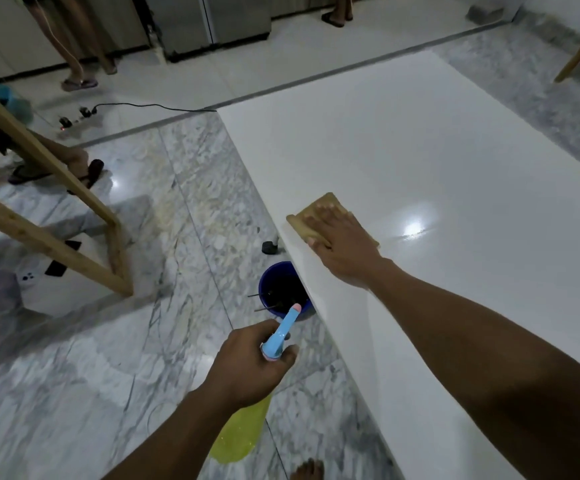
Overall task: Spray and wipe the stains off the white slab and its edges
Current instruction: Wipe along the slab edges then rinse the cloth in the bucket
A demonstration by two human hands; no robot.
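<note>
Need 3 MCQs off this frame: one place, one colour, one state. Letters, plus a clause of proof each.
1. Where does the cloth lie on the white slab?
A) at its far corner
B) near its left edge
C) off it, on the floor

2. What colour is the trigger head of the spray bottle?
A) blue
B) red
C) black

3. How is the right hand placed?
A) curled in a fist above the cloth
B) hanging idle off the slab
C) flat on the cloth, fingers straight

Answers:
1 B: the cloth sits just inside the slab's left edge.
2 A: a blue head with a pink tip sticks out of the left hand, which grips the bottle.
3 C: the palm and straight fingers press down on the cloth.
</note>
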